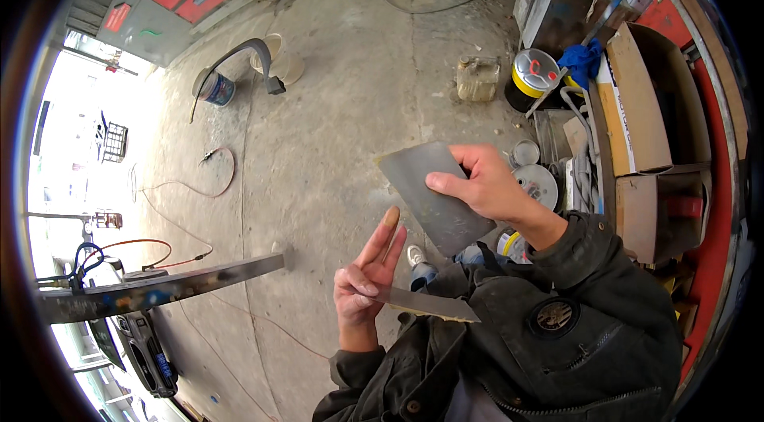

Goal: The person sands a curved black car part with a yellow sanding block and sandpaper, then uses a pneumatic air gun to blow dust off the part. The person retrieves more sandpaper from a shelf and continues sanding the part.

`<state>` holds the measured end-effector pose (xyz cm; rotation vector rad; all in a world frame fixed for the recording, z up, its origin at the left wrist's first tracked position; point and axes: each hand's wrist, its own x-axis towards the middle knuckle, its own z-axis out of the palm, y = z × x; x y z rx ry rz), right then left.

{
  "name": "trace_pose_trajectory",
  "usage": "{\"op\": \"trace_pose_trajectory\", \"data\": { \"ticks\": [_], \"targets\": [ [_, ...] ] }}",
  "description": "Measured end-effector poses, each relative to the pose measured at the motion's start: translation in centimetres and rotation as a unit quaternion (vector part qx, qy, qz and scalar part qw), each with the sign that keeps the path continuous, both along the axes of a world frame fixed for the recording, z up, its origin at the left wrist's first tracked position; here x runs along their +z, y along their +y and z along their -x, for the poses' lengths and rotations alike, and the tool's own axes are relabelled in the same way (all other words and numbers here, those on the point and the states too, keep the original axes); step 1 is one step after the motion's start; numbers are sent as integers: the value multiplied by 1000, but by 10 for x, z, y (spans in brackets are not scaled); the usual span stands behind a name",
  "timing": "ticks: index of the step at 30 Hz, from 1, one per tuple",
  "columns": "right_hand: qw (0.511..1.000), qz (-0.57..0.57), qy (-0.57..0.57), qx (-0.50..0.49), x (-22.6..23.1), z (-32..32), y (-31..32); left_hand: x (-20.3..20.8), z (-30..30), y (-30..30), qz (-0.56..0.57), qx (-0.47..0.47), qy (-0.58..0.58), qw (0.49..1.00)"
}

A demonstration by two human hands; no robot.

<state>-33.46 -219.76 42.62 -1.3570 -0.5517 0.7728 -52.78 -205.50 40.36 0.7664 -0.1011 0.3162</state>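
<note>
My right hand [495, 193] grips a flat grey rectangular plate [430, 198], its thumb pressed on the upper face. A little yellowish residue shows at the plate's far left corner. Below it, my left hand [356, 293] pinches a thin metal scraper blade [422, 303] between thumb and curled fingers. Pale yellow paste lines the blade's near edge. Two fingers of the left hand stretch upward, one with a brownish-yellow smear on its tip. Plate and blade are apart, both held in front of my dark jacket [509, 318].
A long narrow panel [183, 287] juts in from the left. Farther off, a curved dark trim piece [259, 48] rests across a bucket [216, 89]. Hoses [231, 175] lie on the concrete floor. At right are a jug [477, 78], a yellow-black drum [532, 76] and cardboard boxes [637, 104].
</note>
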Motion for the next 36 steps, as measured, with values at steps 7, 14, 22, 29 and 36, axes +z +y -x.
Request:
{"op": "trace_pose_trajectory", "data": {
  "ticks": [7,14,22,29,36],
  "targets": [
    [999,8,-10,40,4,-1,9,4,4,-1,-75,-38,11,996],
    [994,41,-67,76,9,6,15,3,12,1,-117,-24,23,993],
    [995,27,-81,49,-3,20,17,-6,15,2,-48,-1,10,999],
    [1000,-1,-19,4,3,12,12,-3,10,-6,75,-6,-33,997],
    [999,-15,-45,-1,-5,29,13,-9,13,-11,100,-12,-31,994]
  ]
}}
